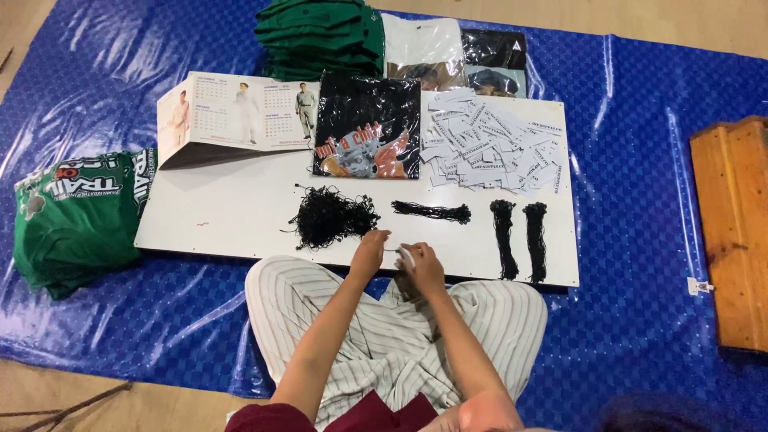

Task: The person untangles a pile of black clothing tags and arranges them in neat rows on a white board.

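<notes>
I sit cross-legged in striped trousers at the near edge of a white board (pixel 232 212). My left hand (pixel 370 250) pinches a thin black string just below a tangled heap of black strings (pixel 330 216). My right hand (pixel 419 264) is closed on a small white paper tag at the board's edge, touching the same string. Three tidy bundles of black strings lie to the right: one lying crosswise (pixel 432 211) and two lengthwise (pixel 503 237), (pixel 535 238). A pile of white paper tags (pixel 490 144) lies at the far right of the board.
A bagged black printed shirt (pixel 368 128) and an open folded calendar (pixel 232 116) lie at the board's far side. Folded green shirts lie left (pixel 72 216) and stacked at the back (pixel 320 36), beside two more bagged shirts (pixel 456 52). Blue tarp (pixel 640 200) covers the floor; a wooden step (pixel 732 232) stands right.
</notes>
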